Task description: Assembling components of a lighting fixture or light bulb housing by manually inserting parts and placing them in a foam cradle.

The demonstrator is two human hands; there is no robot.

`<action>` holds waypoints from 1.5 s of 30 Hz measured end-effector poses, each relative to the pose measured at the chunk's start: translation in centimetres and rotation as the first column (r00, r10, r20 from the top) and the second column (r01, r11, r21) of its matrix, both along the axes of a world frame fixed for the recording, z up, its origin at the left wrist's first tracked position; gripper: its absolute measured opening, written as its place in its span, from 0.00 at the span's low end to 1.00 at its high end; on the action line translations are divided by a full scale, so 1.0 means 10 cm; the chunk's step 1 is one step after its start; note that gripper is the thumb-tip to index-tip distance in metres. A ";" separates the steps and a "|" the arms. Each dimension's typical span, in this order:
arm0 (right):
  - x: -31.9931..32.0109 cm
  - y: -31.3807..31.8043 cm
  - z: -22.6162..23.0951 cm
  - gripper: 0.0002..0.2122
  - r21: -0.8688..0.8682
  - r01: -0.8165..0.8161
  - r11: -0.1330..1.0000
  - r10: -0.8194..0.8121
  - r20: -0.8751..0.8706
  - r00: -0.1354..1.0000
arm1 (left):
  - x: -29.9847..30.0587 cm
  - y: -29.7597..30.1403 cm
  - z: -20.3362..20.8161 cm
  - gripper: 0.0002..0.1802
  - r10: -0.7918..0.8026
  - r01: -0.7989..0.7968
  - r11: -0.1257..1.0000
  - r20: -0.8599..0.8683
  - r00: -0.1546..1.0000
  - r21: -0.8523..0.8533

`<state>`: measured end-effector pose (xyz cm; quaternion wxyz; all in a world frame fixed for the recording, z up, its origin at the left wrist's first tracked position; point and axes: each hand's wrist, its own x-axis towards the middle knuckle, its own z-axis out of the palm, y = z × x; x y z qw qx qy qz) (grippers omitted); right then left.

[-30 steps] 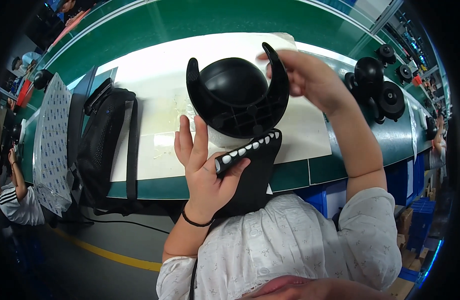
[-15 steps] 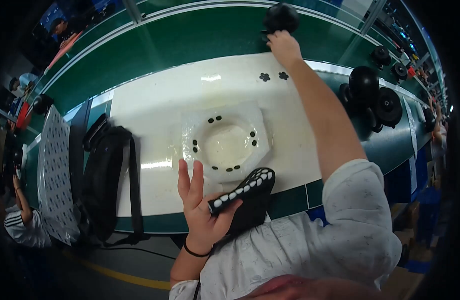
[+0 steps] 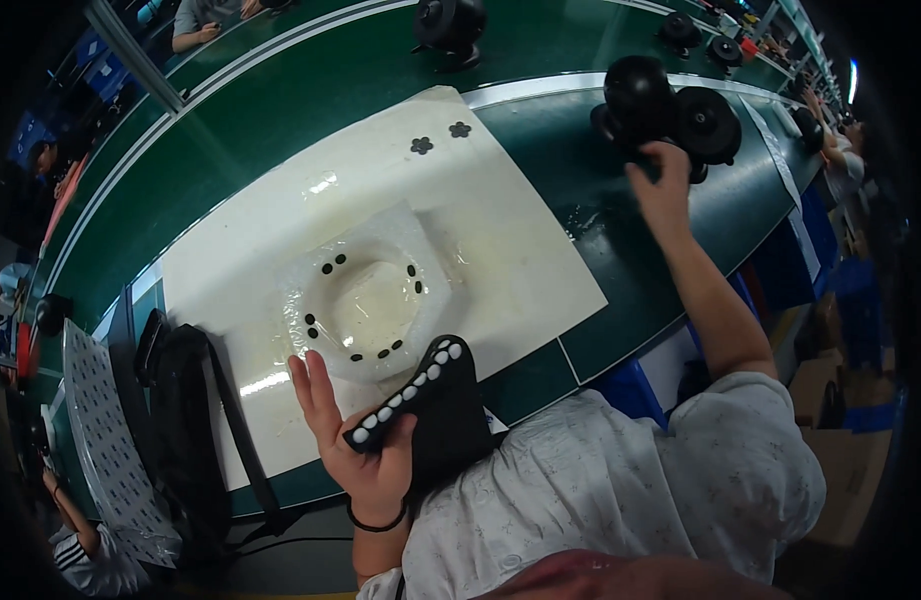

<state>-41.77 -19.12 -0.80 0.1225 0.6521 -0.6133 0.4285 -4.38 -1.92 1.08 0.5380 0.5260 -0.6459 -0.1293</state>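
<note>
My left hand (image 3: pixel 368 470) grips a folded black sheet (image 3: pixel 450 420) by one end, thumb over it and two fingers stretched out. White round pads line the sheet's upper edge. My right hand (image 3: pixel 668 195) is at the right, thumb and fingers apart, at the lower side of a black round-topped device (image 3: pixel 640 95). Whether it touches the device I cannot tell. On the white board (image 3: pixel 520 210) lies a ring of clear wrapping (image 3: pixel 435 290) with several small black oval pads around its opening.
Two black flower-shaped pieces (image 3: pixel 421 146) lie on the board's far part. Beyond it, another black device (image 3: pixel 450 25) stands on the green surface. A black disc-shaped device (image 3: pixel 708 125) stands at the right. A black bag (image 3: pixel 185 420) and a patterned box (image 3: pixel 105 430) are at the left.
My right hand has let go of the black device at the far side and moved right, nearer to me, to the other devices. The view has turned right. My left hand still holds the black sheet.
</note>
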 end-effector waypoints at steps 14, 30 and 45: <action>0.34 0.06 0.89 0.22 0.199 -0.073 0.977 0.026 0.234 0.972 | -0.03 0.09 -0.04 0.13 -0.113 0.113 0.987 0.002 0.994 -0.117; 3.15 0.61 1.72 0.15 0.705 -0.426 0.567 0.819 -0.430 0.379 | -0.07 0.26 0.00 0.12 -0.317 0.319 0.947 -0.259 0.912 -0.037; 1.76 0.85 0.78 0.21 0.058 -0.989 0.132 0.964 0.224 0.142 | -0.14 0.20 -0.01 0.13 -0.147 0.291 0.954 -0.733 0.664 0.072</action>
